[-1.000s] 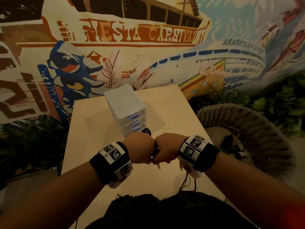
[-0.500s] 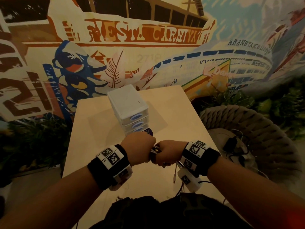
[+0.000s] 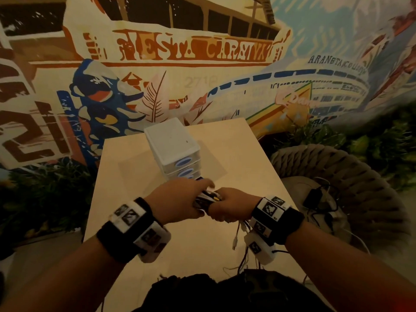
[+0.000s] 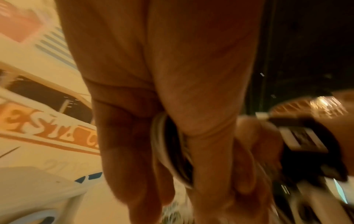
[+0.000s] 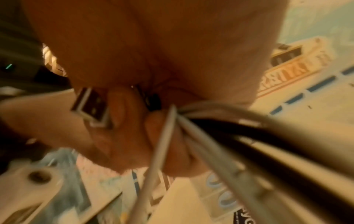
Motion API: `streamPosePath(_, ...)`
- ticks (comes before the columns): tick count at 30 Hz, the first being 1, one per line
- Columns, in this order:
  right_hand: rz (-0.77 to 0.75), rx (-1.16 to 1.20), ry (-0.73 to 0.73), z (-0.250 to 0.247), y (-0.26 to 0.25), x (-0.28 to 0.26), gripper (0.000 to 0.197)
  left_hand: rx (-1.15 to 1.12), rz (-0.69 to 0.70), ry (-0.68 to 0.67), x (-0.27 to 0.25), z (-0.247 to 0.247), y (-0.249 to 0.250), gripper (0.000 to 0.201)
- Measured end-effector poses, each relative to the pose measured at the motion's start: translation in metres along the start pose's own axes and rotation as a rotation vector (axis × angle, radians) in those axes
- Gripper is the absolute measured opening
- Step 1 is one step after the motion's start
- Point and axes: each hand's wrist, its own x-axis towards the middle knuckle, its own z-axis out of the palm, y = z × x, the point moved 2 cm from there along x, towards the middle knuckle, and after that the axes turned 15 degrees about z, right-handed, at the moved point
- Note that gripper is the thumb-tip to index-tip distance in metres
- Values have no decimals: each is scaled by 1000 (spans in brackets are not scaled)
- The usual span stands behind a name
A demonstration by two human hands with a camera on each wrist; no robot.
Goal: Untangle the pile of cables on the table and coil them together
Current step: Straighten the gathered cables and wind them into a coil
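Holding the cables (image 3: 207, 197) up off the desk (image 3: 236, 154) w/ both hands – why?

Stops loops snagging on the desk, prob. Bundle clamped between left hand (image 3: 180, 199) and right hand (image 3: 229, 206), knuckles nearly touching, just in front of the white drawer box (image 3: 171, 143).

Left grip?

Thumb on one side, fingers (image 4: 134, 151) on the other, white and dark loops pinched between, per left wrist cam. Looks like the anchor, so the coil can't spring open.

And right?

Fist closed round the strands where bunched together. White USB plug (image 5: 90, 107) poking out by the thumb, other strands running past the right wrist cam. Loose ends (image 3: 235, 240) dangling under the wrist above the desk, small plug at one tip. Prob gripped short to feed the next turn w/o losing tension.

Done yet?

Not by the look of things: tails hanging free, so more wrapping to go. Can't tell how many cables in there, too blurry.

Anything else around?

Charger and more wires (image 3: 315, 199) on the round woven chair (image 3: 337, 167) to the right, well apart from the hands. Not joined to the bundle, as far as visible.
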Motion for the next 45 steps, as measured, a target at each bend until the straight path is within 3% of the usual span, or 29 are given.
streamPosePath(2,-72,178,-47,-6,2,-4,11,-270,-8,104,-11,-10,-9,101)
streamPosePath(4,-145,346,-72,-11,2,-7,7,-512,-16,200,-19,-18,-10,108)
streamPosePath(8,-268,505,-146,-15,-10,-18,1,-771,125,263,-10,-17,3,59)
streamPosePath(9,-277,528,-173,-14,-14,-20,9,-827,159,269,-6,-14,7,56)
streamPosePath(12,-290,553,-257,-7,-21,-20,36,-1026,244,346,0,-17,18,71)
streamPosePath(13,-304,561,-290,-6,-23,-20,43,-1092,263,366,1,-19,20,66)
streamPosePath(15,-342,531,-272,-8,-26,-23,37,-1116,269,407,3,-28,24,33)
streamPosePath(17,-361,382,-152,-14,-30,-30,25,-1067,287,466,4,-33,25,40)
streamPosePath(18,-382,301,-99,-16,-33,-32,29,-1065,294,492,4,-32,22,39)
streamPosePath(21,-382,239,-70,-14,-32,-28,41,-1100,258,624,5,-29,13,16)
streamPosePath(26,-182,98,-63,-5,-7,-16,33,-1223,149,801,1,-29,-2,31)
streamPosePath(31,-98,72,-32,1,10,-13,34,-1074,33,689,-4,-20,-9,18)
streamPosePath(35,-80,75,20,-3,20,-9,33,-692,-15,564,-3,-13,-5,29)
streamPosePath(39,-37,117,17,-3,26,-4,33,-521,-40,527,0,-1,-15,39)
streamPosePath(42,21,161,-38,-2,25,-2,31,-435,-16,397,3,5,-19,41)
streamPosePath(45,64,184,-67,-6,25,0,30,-327,29,219,3,7,-15,24)
